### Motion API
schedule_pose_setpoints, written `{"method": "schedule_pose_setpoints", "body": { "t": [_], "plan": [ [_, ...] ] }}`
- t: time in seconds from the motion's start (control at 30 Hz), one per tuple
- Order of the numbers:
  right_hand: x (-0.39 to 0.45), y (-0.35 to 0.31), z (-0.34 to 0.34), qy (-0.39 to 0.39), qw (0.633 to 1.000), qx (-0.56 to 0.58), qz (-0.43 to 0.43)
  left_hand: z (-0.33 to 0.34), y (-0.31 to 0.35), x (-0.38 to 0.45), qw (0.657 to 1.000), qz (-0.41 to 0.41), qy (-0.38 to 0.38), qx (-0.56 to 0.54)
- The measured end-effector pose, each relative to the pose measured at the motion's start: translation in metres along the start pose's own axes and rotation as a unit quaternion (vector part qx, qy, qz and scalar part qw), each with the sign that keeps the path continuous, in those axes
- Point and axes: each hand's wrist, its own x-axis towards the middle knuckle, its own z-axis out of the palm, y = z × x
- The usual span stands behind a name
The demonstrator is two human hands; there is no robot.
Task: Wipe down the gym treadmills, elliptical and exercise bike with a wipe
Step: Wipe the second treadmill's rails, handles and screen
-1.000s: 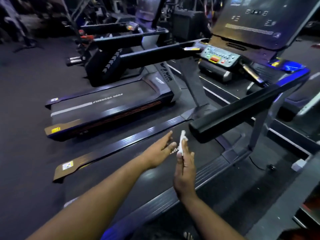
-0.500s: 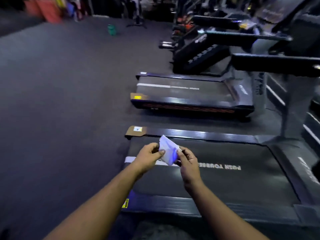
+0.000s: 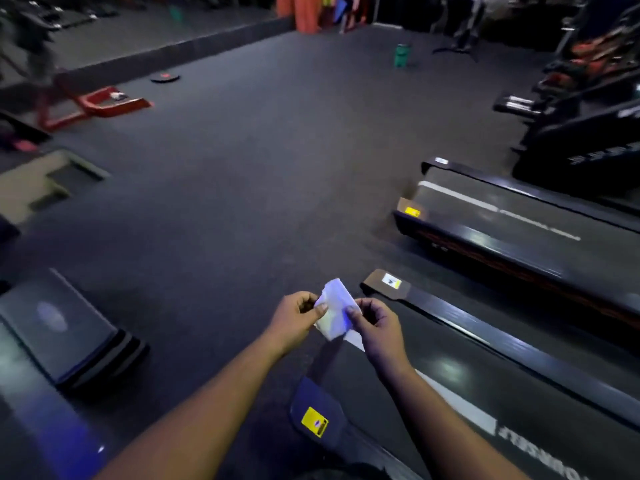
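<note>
White wipe, crumpled, held up between both hands over the rear end of the nearest treadmill. Left hand: thumb and curled fingers pinching the wipe's left edge. Right hand: thumb and curled fingers pinching its right edge. Both forearms bare, reaching in from the bottom of the view.

Nearest treadmill: dark belt with a white stripe and partial white lettering, black side rails, a yellow sticker on the near rear end cap and a white-and-yellow label on the far one.

Second treadmill: just beyond the first on the right, parallel to it, dark belt with a white stripe, small yellow label at its rear corner.

Stacked dark step platforms: low left, on the floor, well apart from the treadmills.

Dark grey floor: fills the middle of the view.

Further machine: black, right edge, past the second treadmill; type too blurred to tell.

Red frame: far left on the floor, with a dark round disc beyond it.

Green container: upright on the far floor. Orange shapes stand at the back wall, blurred.
</note>
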Motion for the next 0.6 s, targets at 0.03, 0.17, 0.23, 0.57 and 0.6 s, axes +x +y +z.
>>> {"method": "schedule_pose_setpoints", "body": {
  "t": [0.03,0.17,0.23,0.57,0.6],
  "plan": [
    [0.013,-0.003,0.011,-0.010,1.000,-0.008,-0.001,-0.012,-0.002,0.006,1.000,-0.005,0.015,-0.012],
    [0.061,-0.005,0.067,-0.043,0.999,-0.032,-0.002,-0.066,-0.011,0.028,0.992,-0.036,0.077,-0.094],
    [0.079,-0.007,0.093,-0.057,0.998,-0.037,-0.001,-0.092,-0.018,0.037,0.987,-0.052,0.083,-0.124],
    [0.160,-0.028,0.266,-0.098,0.994,0.045,0.021,-0.272,-0.064,0.127,0.974,-0.075,0.094,-0.192],
    [0.170,-0.032,0.284,-0.109,0.993,0.050,0.022,-0.294,-0.063,0.138,0.972,-0.079,0.090,-0.201]
  ]
}}
